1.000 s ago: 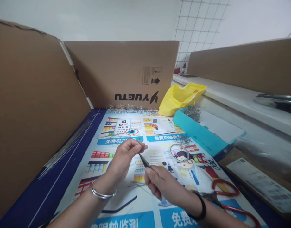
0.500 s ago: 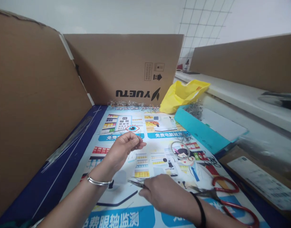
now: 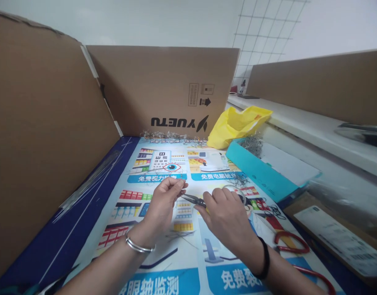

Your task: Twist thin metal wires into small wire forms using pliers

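Observation:
My left hand (image 3: 164, 200) is raised over the printed poster (image 3: 163, 262), its fingertips pinched on a thin wire piece I can barely make out. My right hand (image 3: 227, 213) is closed round small needle-nose pliers (image 3: 193, 199), whose dark tips point left toward the left fingertips and almost meet them. A silver bangle sits on my left wrist and a black band on my right wrist.
Cardboard walls (image 3: 163, 90) stand at the left, back and right. A yellow bag (image 3: 237, 123), a teal box (image 3: 259, 172) with wire bits, red-handled scissors (image 3: 294, 246) and a wire ring (image 3: 234, 192) lie on the right. Small wire pieces line the back edge.
My right hand dipped to the poster half a second ago, then rose again with the pliers up to the left fingertips. My left hand stayed pinched and shifted slightly.

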Available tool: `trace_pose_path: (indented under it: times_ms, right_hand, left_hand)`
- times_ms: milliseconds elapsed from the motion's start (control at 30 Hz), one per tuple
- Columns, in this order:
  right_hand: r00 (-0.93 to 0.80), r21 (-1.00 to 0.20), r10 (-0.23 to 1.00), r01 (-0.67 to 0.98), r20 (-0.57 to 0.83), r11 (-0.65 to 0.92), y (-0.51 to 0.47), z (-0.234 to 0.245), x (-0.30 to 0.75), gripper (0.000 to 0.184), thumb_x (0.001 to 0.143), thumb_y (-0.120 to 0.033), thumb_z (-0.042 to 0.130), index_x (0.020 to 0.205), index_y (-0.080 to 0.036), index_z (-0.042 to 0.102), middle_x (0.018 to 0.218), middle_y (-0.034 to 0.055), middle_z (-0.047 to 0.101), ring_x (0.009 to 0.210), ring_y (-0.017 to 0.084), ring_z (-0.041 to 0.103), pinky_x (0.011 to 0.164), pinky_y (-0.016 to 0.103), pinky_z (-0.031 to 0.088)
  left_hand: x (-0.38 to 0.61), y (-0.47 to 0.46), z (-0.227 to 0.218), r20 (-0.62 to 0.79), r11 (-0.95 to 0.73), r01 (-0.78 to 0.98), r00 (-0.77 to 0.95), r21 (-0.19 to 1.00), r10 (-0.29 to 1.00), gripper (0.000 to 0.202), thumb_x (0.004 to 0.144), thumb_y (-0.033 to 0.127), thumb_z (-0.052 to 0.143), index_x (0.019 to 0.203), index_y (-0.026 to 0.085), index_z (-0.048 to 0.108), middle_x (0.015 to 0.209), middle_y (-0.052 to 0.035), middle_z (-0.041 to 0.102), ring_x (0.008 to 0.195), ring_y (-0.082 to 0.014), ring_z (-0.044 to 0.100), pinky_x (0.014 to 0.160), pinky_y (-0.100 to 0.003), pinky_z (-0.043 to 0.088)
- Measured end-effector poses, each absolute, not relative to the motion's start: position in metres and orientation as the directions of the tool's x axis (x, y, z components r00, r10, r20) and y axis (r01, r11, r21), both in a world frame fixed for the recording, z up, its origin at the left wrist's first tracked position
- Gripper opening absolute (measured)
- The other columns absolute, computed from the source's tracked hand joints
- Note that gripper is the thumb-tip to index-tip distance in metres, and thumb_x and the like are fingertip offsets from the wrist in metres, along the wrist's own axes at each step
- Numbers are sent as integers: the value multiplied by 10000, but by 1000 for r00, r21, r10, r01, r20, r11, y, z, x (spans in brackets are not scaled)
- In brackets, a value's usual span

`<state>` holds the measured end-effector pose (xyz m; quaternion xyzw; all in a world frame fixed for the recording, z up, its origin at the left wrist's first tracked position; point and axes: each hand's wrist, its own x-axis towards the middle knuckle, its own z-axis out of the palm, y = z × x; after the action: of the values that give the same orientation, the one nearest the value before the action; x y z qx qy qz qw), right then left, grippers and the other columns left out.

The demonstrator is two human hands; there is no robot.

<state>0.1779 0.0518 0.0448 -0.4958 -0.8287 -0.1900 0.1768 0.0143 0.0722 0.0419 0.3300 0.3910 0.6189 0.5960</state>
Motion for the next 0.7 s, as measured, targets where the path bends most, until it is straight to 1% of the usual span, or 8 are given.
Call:
trace_pose_path:
  times_ms: [133,333,533,700]
  right_hand:
    - [-439,189,757,897,485,399,55,44,178,246,856,-412,500,805,-183,575,735,70,513,726,224,418,645,341,227]
    - [-456,180,755,888,471,423,57,41,177,234,867,-387,498,798,-176,572,733,66,517,725,210,415,643,326,225]
    - [-458,180,741,886,491,428,56,42,177,248,874,-390,485,790,-173,570,727,67,512,715,206,410,641,328,223]
    - [-469,193,739,881,483,432,57,41,177,219,858,-380,515,794,-176,564,729,64,512,724,212,411,642,335,224]
  left_hand:
    - [20,69,39,-48,-19,-456,-134,890,990,171,687,290,708,688,169,588,752,-2,623,828,-156,576,798,-304,407]
    - [24,70,33,-38,-48,-415,-195,908,980,185,692,318,696,711,163,598,762,-16,624,789,-152,569,786,-315,417]
    - [24,72,29,-50,-51,-428,-221,902,974,196,675,320,707,694,168,586,736,-5,618,762,-145,568,762,-304,421]
    - [25,73,28,-53,-43,-418,-215,907,975,190,686,314,700,686,165,582,724,-3,613,749,-142,565,756,-301,423]
